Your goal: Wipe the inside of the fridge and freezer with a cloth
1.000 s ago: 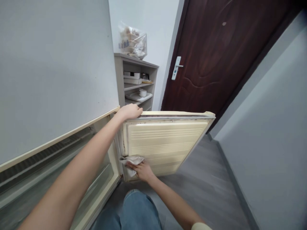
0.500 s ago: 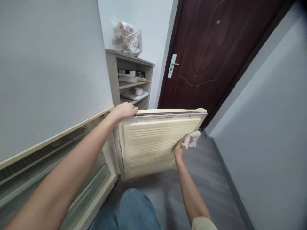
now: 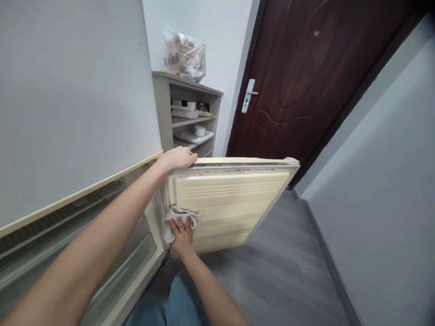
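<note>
A cream refrigerator door stands swung out, its ribbed inner panel facing me and dark grime along the seal. My left hand is closed over the door's top edge near the hinge side. Low on the panel, by the hinge side, my right hand presses a crumpled white cloth against the surface, fingers on top of it. To the left is the open refrigerator compartment, partly hidden behind my left forearm.
Behind the door, a grey shelf unit holds boxes, a tray and a white cup, with a clear plastic bag on top. A dark red door and a pale wall stand at the right, above grey flooring.
My right hand has carried the cloth from the door's outer edge leftward across to the hinge side. My left hand keeps its hold on the top edge.
</note>
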Motion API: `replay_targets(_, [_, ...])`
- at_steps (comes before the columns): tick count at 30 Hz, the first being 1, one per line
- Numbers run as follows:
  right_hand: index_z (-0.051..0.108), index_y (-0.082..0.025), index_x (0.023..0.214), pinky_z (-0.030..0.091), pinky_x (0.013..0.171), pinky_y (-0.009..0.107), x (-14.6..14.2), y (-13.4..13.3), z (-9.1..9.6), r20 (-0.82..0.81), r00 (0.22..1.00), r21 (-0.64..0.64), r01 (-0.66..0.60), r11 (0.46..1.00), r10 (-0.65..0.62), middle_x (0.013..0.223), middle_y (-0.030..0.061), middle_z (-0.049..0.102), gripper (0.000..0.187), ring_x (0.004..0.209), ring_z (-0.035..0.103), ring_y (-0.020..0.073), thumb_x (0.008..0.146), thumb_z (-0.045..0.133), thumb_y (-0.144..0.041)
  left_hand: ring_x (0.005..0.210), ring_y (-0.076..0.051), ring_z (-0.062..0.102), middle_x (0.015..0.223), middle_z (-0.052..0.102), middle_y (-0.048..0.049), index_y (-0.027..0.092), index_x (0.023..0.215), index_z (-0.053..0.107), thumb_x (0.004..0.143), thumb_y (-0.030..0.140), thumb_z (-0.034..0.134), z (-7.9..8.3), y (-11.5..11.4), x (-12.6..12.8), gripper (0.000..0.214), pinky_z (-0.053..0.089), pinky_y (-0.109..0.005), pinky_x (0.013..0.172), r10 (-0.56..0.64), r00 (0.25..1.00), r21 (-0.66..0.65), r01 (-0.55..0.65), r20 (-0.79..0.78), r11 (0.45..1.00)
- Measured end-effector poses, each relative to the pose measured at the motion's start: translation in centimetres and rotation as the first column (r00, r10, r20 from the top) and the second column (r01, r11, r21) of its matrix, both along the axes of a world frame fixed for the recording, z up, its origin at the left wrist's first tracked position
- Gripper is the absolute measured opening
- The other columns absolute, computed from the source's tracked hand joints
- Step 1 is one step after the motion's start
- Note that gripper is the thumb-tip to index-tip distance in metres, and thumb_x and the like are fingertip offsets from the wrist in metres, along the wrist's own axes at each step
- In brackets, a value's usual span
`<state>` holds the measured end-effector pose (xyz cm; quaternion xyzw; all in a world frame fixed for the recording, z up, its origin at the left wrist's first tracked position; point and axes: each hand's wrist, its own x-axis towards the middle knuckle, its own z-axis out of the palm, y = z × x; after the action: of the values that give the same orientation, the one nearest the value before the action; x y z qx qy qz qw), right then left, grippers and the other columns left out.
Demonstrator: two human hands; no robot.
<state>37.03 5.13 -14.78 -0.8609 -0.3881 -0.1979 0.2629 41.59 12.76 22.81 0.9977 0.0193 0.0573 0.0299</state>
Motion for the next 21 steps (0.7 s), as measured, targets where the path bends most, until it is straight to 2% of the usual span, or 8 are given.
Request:
replay_targets(2, [0.037,-0.034,0.145,0.026,0.109,0.041,-0.4,0.4,0.1,0.040,0.996,-0.025,-0.085,0.996,0.085,0.143,0.0033,0.049,0.064,0.130,0.042,0.0254,0.083,0.054,-0.028,0.081,-0.028,0.066,0.089,0.073,-0.0179,0.018,0.076,0.068,0.081,0.045,0.020,0.0,0.0,-0.1,0.055,0.043,-0.035,0.064,0.004,1.000,-0.002,-0.004,0.005,1.000])
replay_targets(5, [0.045,-0.037,0.140,0.029,0.107,0.036,0.9,-1.8,-0.2,0.106,0.990,0.012,-0.092,0.996,0.091,0.136,0.0009,0.056,0.057,0.126,0.047,0.0200,0.085,0.050,-0.023,0.079,-0.027,0.066,0.087,0.073,-0.0174,0.018,0.074,0.068,0.081,0.047,0.020,-0.1,0.2,0.0,0.057,0.043,-0.035,0.064,0.000,1.000,-0.008,0.000,0.007,1.000])
replay_targets(8, [0.059,-0.030,0.129,0.029,0.107,0.044,3.6,-6.6,-1.5,0.127,0.990,0.049,0.049,0.998,-0.055,0.136,0.0075,0.055,0.052,0.134,0.037,0.0286,0.077,0.056,-0.021,0.078,-0.027,0.066,0.087,0.074,-0.0173,0.018,0.073,0.069,0.081,0.048,0.020,-0.2,0.3,0.1,0.058,0.043,-0.035,0.063,-0.007,1.000,-0.016,0.008,0.011,1.000])
replay_targets(11, [0.059,-0.017,0.126,0.022,0.106,0.061,7.2,-12.6,-2.4,0.180,0.955,0.145,0.210,0.967,-0.234,0.140,0.0176,0.046,0.056,0.142,0.016,0.0385,0.070,0.055,-0.019,0.078,-0.027,0.065,0.088,0.074,-0.0178,0.017,0.074,0.069,0.081,0.048,0.020,-0.3,0.3,0.1,0.058,0.043,-0.035,0.063,-0.001,1.000,-0.022,0.001,0.018,1.000])
replay_targets(14, [0.047,-0.003,0.133,0.019,0.105,0.067,11.2,-18.2,-1.6,0.184,0.865,0.350,0.386,0.853,-0.467,0.146,0.0263,0.033,0.056,0.144,0.004,0.0394,0.081,0.044,-0.024,0.079,-0.027,0.065,0.091,0.073,-0.0180,0.017,0.076,0.069,0.081,0.048,0.020,-0.3,0.2,0.0,0.058,0.043,-0.035,0.063,0.006,1.000,-0.028,-0.005,0.021,1.000])
replay_targets(17, [0.030,0.000,0.144,0.019,0.111,0.060,14.3,-21.8,0.4,0.009,0.780,0.569,0.511,0.644,-0.626,0.148,0.0281,0.028,0.064,0.143,0.012,0.0367,0.090,0.037,-0.035,0.080,-0.027,0.065,0.093,0.073,-0.0179,0.017,0.079,0.069,0.081,0.047,0.020,-0.2,0.1,-0.1,0.057,0.044,-0.035,0.065,0.006,1.000,-0.036,-0.005,0.022,0.999])
replay_targets(19, [0.022,-0.007,0.149,0.019,0.112,0.059,15.3,-22.5,1.5,-0.111,0.747,0.645,0.556,0.524,-0.656,0.149,0.0241,0.028,0.066,0.143,0.017,0.0346,0.093,0.033,-0.039,0.080,-0.028,0.065,0.094,0.073,-0.0185,0.017,0.080,0.069,0.080,0.046,0.020,-0.2,0.1,-0.1,0.057,0.044,-0.036,0.065,0.007,1.000,-0.039,-0.006,0.024,0.999])
replay_targets(21, [0.015,-0.011,0.151,0.017,0.113,0.060,15.0,-21.4,1.8,-0.182,0.736,0.670,0.578,0.465,-0.653,0.152,0.0212,0.023,0.065,0.144,0.013,0.0332,0.094,0.028,-0.039,0.080,-0.028,0.065,0.094,0.073,-0.0187,0.017,0.080,0.069,0.080,0.047,0.020,-0.2,0.2,-0.1,0.058,0.045,-0.036,0.066,0.006,1.000,-0.041,-0.005,0.022,0.999])
